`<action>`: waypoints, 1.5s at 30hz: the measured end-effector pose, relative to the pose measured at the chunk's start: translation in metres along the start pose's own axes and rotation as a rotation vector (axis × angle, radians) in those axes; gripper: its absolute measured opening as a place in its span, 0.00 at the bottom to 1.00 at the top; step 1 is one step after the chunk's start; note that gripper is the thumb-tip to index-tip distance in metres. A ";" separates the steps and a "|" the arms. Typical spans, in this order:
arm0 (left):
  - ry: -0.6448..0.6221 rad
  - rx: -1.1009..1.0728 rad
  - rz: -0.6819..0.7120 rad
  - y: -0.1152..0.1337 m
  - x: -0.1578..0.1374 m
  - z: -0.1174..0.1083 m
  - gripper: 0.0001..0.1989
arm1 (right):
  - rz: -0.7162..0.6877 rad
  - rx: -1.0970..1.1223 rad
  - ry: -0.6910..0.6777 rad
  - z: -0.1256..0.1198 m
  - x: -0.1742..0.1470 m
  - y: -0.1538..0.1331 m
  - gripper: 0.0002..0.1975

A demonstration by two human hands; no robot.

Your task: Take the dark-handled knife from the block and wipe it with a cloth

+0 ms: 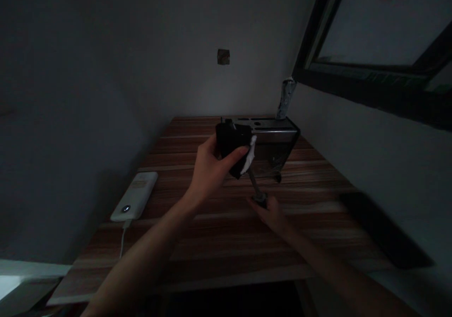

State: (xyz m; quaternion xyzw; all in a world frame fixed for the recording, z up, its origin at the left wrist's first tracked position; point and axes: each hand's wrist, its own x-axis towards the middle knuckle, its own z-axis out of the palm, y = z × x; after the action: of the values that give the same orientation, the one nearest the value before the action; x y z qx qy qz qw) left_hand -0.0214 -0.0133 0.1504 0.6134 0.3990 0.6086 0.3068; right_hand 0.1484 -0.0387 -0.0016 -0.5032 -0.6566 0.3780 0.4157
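Note:
Above the middle of the wood-striped table, my left hand (208, 166) is closed round a black, block-shaped object (233, 140). A small dark knob sticks up from its top, and a crumpled white material (250, 157) lies along its right side. Lower and to the right, my right hand (273, 215) is wrapped round the dark handle of a tool with a narrow shaft (253, 181). The shaft points up toward the white material; whether its tip touches is hidden. Dim light hides the finer details of both held things.
Behind my hands stands a metal-topped, dark-sided frame (271, 125). A white power bank (136, 195) with a cable lies on the table (197, 241) at left. At right is a dark flat panel (384, 230). A grey wrapped upright piece (285, 99) stands in the back corner.

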 end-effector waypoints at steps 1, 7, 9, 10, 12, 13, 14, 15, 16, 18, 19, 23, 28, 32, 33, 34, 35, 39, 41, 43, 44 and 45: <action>-0.022 -0.001 -0.009 -0.002 -0.002 0.004 0.15 | 0.003 0.010 0.008 0.000 0.000 0.001 0.16; -0.150 0.048 -0.047 -0.021 -0.014 0.022 0.14 | 0.057 0.120 -0.007 -0.001 -0.001 -0.002 0.16; -0.182 0.068 -0.054 -0.028 -0.017 0.026 0.15 | 0.065 0.154 -0.014 -0.001 0.000 -0.004 0.16; -0.201 0.074 -0.055 -0.031 -0.019 0.028 0.15 | 0.072 0.172 -0.013 -0.002 0.000 -0.005 0.17; -0.240 0.088 -0.053 -0.036 -0.023 0.032 0.16 | 0.099 0.205 -0.010 -0.002 0.001 -0.005 0.17; -0.260 0.098 -0.055 -0.038 -0.025 0.034 0.16 | 0.117 0.221 -0.010 -0.002 0.001 -0.005 0.17; -0.281 0.112 -0.060 -0.039 -0.027 0.036 0.16 | 0.136 0.237 -0.010 -0.002 0.002 -0.005 0.17; -0.299 0.129 -0.065 -0.041 -0.029 0.038 0.16 | 0.155 0.257 -0.009 -0.002 0.002 -0.004 0.16; -0.315 0.147 -0.069 -0.043 -0.031 0.040 0.16 | 0.169 0.280 -0.007 -0.002 0.002 -0.003 0.15; -0.349 0.178 -0.069 -0.047 -0.035 0.044 0.16 | 0.179 0.324 0.005 -0.002 0.002 -0.001 0.14; -0.371 0.192 -0.064 -0.049 -0.037 0.045 0.17 | 0.176 0.341 0.017 -0.002 0.002 0.001 0.13; -0.441 0.255 -0.045 -0.054 -0.043 0.050 0.21 | 0.146 0.373 0.064 0.000 0.003 0.007 0.10; -0.443 0.267 -0.044 -0.054 -0.045 0.051 0.20 | 0.128 0.376 0.071 0.001 0.003 0.014 0.10; -0.436 0.294 -0.036 -0.055 -0.045 0.051 0.20 | 0.143 0.363 0.068 0.001 0.003 0.013 0.10; -0.435 0.299 -0.034 -0.056 -0.045 0.051 0.20 | 0.138 0.359 0.063 0.001 0.003 0.012 0.10; -0.436 0.301 -0.033 -0.057 -0.044 0.051 0.21 | 0.130 0.355 0.060 0.001 0.003 0.012 0.10; -0.439 0.300 -0.034 -0.057 -0.043 0.050 0.20 | 0.120 0.352 0.059 0.001 0.003 0.011 0.11; -0.447 0.292 -0.040 -0.053 -0.037 0.045 0.19 | 0.099 0.324 0.027 0.000 0.003 0.011 0.13; -0.425 0.295 -0.036 -0.048 -0.033 0.041 0.17 | 0.110 0.302 0.009 0.000 0.003 0.009 0.15; -0.387 0.284 -0.030 -0.042 -0.028 0.036 0.16 | 0.130 0.270 -0.002 -0.001 0.003 0.005 0.16; -0.365 0.273 -0.026 -0.038 -0.025 0.033 0.16 | 0.135 0.249 -0.011 -0.001 0.002 0.002 0.17; -0.342 0.261 -0.024 -0.034 -0.022 0.030 0.16 | 0.132 0.228 -0.020 -0.001 0.002 0.000 0.17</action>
State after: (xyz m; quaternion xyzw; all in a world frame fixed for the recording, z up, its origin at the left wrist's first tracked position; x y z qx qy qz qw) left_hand 0.0058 -0.0117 0.1077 0.7376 0.4239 0.4351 0.2950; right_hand 0.1485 -0.0365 -0.0008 -0.4911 -0.5788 0.4819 0.4377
